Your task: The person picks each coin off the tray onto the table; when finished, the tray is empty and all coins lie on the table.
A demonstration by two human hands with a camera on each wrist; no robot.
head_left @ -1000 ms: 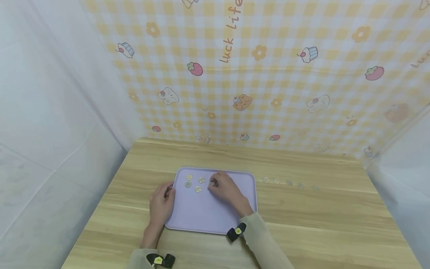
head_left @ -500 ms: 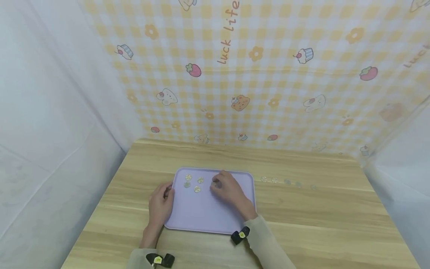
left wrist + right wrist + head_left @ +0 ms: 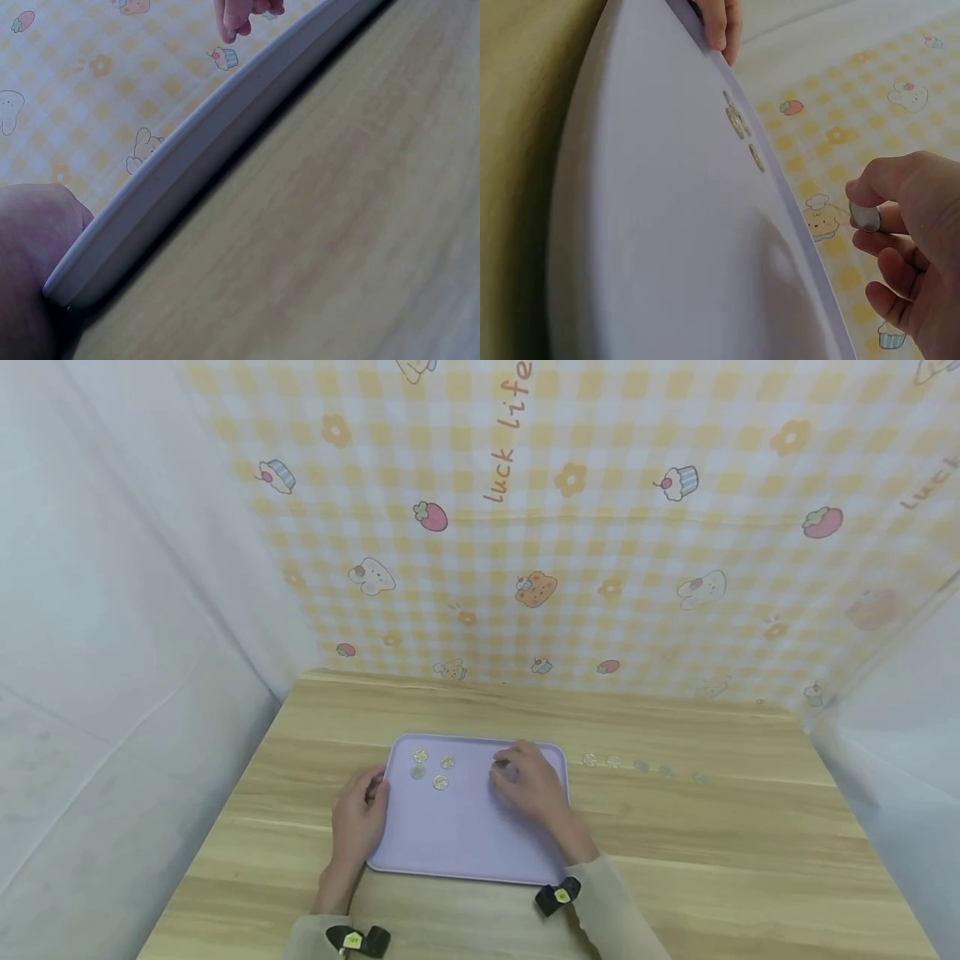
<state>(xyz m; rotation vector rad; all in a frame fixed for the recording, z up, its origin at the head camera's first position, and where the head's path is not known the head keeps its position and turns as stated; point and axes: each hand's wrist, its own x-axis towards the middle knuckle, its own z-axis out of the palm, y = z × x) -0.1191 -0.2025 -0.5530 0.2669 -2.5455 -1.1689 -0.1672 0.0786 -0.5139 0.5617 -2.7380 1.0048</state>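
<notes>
My right hand [image 3: 531, 785] is over the right half of a lavender tray [image 3: 465, 843], pinching a silver coin [image 3: 865, 217] between thumb and forefinger. In the right wrist view the coin stands tilted and its other fingers are loosely curled. At the tray's left edge my left hand [image 3: 358, 818] grips the rim, thumb on top; its other fingers are partly hidden. Near the tray's back left corner lie 3 gold-toned coins, one of them a front coin [image 3: 440, 782], and a greyish coin [image 3: 417, 772].
Several coins lie in a row on the wooden table [image 3: 712, 843], right of the tray; the nearest is a pale coin [image 3: 589, 761]. A yellow checked cloth [image 3: 480, 552] hangs behind the table, with white sheets [image 3: 127, 677] at the sides.
My right hand has moved to the right across the tray, away from the coins lying there, with the silver coin held. My left hand has stayed at the tray's edge.
</notes>
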